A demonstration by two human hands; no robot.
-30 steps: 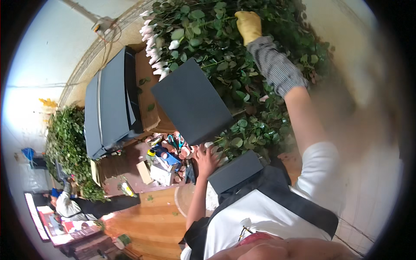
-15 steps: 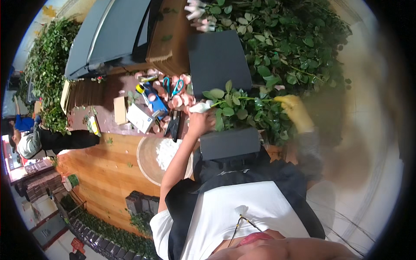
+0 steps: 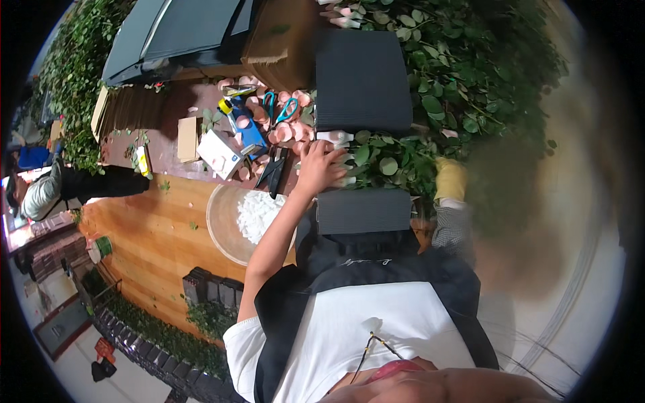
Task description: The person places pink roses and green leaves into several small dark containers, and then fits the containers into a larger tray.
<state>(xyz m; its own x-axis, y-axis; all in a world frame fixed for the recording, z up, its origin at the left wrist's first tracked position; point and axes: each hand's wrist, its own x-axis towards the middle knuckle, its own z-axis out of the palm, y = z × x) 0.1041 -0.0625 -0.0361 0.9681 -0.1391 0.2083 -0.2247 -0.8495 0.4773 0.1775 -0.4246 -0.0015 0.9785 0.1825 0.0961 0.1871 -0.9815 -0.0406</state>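
My left hand (image 3: 321, 168) rests with fingers spread over white-sleeved flower heads (image 3: 334, 137) at the left end of a bunch of roses. The leafy stems (image 3: 390, 161) run right from there, between two dark corrugated cardboard flaps (image 3: 363, 80). In a yellow glove, my right hand (image 3: 450, 180) touches the stem end of the bunch; leaves hide its fingers. Close to my left forearm, a round tub (image 3: 220, 232) contains white foam sleeves (image 3: 259, 215).
Pink petals (image 3: 289, 131), teal-handled scissors (image 3: 285, 111), a black stapler (image 3: 272, 173) and a white box (image 3: 220, 154) lie on the table. Leafy stems (image 3: 470, 67) are heaped far right. Stacked cardboard (image 3: 279, 54) stands at the back. Another person (image 3: 47, 191) is at far left.
The white-sleeved rose held between my hands has come down among the bunch. My left hand has loosened and spread over the heads; my gloved right hand has moved down and left into the leaves.
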